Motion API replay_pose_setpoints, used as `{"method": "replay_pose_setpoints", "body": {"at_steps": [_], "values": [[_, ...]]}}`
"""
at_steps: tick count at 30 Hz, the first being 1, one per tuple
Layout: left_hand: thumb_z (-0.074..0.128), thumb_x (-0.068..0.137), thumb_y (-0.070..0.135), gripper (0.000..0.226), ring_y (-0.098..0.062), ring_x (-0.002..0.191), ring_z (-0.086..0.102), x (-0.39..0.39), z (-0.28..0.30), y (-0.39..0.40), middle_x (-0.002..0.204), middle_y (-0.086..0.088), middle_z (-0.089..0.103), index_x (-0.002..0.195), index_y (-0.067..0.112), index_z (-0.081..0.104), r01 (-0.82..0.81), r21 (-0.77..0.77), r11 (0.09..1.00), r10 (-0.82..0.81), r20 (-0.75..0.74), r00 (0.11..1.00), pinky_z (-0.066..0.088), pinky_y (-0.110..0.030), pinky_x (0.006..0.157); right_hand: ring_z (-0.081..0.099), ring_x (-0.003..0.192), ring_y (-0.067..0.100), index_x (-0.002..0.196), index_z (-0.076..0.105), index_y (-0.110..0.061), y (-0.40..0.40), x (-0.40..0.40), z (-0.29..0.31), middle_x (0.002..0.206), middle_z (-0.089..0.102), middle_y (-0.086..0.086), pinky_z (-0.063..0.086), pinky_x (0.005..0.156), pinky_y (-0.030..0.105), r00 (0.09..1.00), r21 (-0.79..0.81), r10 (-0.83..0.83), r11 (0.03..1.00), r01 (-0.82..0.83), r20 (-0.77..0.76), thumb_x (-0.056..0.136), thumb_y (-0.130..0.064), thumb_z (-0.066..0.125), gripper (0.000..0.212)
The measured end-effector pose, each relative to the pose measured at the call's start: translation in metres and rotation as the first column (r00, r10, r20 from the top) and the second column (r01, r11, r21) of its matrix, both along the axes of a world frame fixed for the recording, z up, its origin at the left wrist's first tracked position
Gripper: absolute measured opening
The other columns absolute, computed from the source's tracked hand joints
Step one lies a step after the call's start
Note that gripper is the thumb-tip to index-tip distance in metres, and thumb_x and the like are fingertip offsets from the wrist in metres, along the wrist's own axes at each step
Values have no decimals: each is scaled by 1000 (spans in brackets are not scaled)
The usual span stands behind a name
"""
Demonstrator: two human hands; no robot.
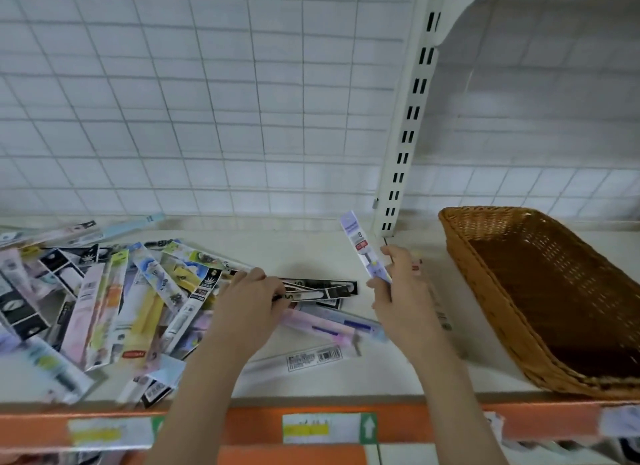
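Observation:
A heap of slim packaged pens (104, 298) covers the left half of a white shelf (311, 253). My right hand (398, 284) grips a pale purple pen pack (360, 243) and holds it upright above the shelf. My left hand (252, 291) lies over a black and white pack (322, 289) at the heap's right edge, fingers curled on its left end. A pink and purple pack (329, 322) lies just below, between my two hands. A clear pack with a barcode label (311, 355) rests nearer the front edge.
A brown wicker basket (485, 291), with nothing visible inside, stands on the shelf at the right. A white slotted upright (408, 118) rises behind it against a wire grid back panel (207, 101). An orange price rail (242, 426) with labels runs along the shelf front.

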State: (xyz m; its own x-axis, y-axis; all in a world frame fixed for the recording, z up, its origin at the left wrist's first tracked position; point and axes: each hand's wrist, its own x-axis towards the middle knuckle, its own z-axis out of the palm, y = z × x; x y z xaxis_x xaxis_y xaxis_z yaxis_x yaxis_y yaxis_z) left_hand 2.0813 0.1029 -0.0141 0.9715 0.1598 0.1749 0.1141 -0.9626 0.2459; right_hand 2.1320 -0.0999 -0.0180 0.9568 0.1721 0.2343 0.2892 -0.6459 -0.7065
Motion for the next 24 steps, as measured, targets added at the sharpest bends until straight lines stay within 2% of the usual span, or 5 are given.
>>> {"method": "replay_pose_setpoints", "body": {"at_steps": [4, 9, 15, 19, 24], "values": [[37, 98, 28, 26, -17, 113, 46, 3, 5, -7, 115, 6, 55, 109, 24, 60, -6, 107, 994, 3, 27, 1000, 31, -31, 96, 49, 57, 17, 124, 47, -17, -6, 1, 3, 79, 60, 1, 34, 50, 24, 991, -93, 44, 995, -33, 123, 96, -12, 42, 29], [33, 100, 18, 20, -27, 69, 52, 2, 19, 5, 60, 3, 46, 101, 7, 49, -10, -74, 997, 24, 195, 981, 33, -33, 62, 35, 50, 10, 97, 56, -11, -1, 5, 16, 56, 35, -7, 34, 52, 25, 984, -225, 61, 974, -22, 169, 96, -15, 44, 14], [36, 98, 22, 15, -25, 45, 42, -29, 33, 31, 51, -2, 45, 90, 9, 40, -51, -287, 956, 150, 332, 931, 29, -34, 45, 37, 52, 15, 64, 28, -23, 28, 3, 26, 56, 36, -3, 30, 52, 31, 990, -243, 140, 961, -133, 13, 96, -32, 44, 37], [50, 89, 46, 30, -24, 56, 51, -49, 38, 47, 61, -1, 57, 95, 17, 41, -177, -332, 926, 273, 267, 924, 42, -34, 56, 36, 55, 18, 62, 29, -20, 48, 2, 22, 57, 37, -3, 25, 50, 29, 965, -257, 231, 932, -256, -124, 89, -32, 56, 40], [59, 89, 32, 29, -25, 63, 44, -58, 38, 70, 57, 3, 41, 101, 7, 55, -330, -239, 913, 384, 235, 893, 31, -31, 56, 32, 56, 15, 61, 34, -17, 63, 0, 21, 62, 40, -2, 25, 52, 29, 907, -287, 359, 865, -412, -219, 78, -41, 65, 42]]}}
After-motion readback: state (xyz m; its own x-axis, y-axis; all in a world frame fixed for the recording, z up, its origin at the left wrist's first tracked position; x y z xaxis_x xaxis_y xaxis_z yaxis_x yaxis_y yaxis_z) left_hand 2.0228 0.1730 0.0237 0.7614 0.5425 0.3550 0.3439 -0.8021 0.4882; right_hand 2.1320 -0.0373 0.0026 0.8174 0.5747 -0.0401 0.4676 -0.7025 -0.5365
